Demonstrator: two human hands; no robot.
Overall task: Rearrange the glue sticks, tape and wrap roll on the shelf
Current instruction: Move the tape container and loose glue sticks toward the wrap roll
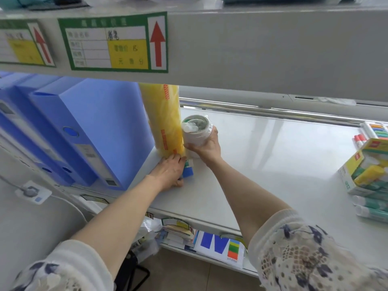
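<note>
A tall yellow wrap roll (165,118) stands upright on the grey shelf (262,164), next to the blue binders. My left hand (170,172) rests at its base and covers part of a small blue and white box (188,170). Right beside the wrap roll, my right hand (206,147) grips a white tape roll (196,131) from below. Glue sticks (190,127) with white caps stand inside the tape roll's core. More glue sticks (370,208) lie at the shelf's right edge, beside a yellow and green glue stick box (365,169).
Several blue binders (84,131) fill the shelf's left part. The upper shelf's beam (252,45) with green price labels hangs low over the space. Marker sets (375,131) sit at the far right. Papers lie on the lower shelf (210,242).
</note>
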